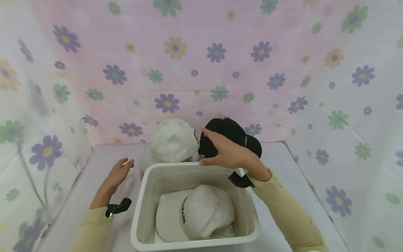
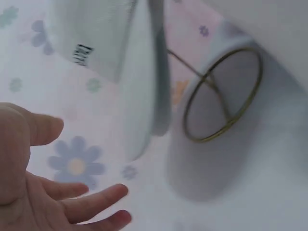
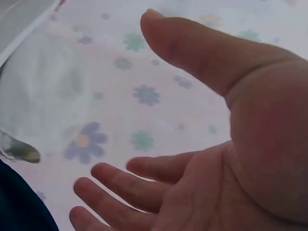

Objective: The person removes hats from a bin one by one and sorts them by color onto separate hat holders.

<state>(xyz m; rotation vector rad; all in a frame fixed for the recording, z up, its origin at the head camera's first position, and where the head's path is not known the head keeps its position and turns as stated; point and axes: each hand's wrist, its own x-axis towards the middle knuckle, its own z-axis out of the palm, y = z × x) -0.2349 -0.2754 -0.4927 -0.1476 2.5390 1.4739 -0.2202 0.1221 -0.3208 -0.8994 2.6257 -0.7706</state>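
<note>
A cream baseball cap [image 1: 209, 206] with dark lettering lies in a white plastic bin [image 1: 137, 213], its brim to the left. Behind the bin is a white cap [image 1: 172, 140], and a black cap [image 1: 224, 126] sits to its right. My right hand [image 1: 231, 152], fingers spread, is over the bin's far edge and in front of the black cap; its palm is bare in the right wrist view. Left of the bin, my left hand [image 1: 118, 175] hangs loosely with nothing in it. The left wrist view shows the white cap's brim above a brass-coloured wire stand [image 2: 260, 72].
Flower-patterned cloth [image 1: 195, 52] surrounds the pale table [image 1: 107, 154] at the back and both sides. A black wrist camera mount [image 1: 118, 208] is strapped to the left sleeve, another mount [image 1: 240, 179] to the right.
</note>
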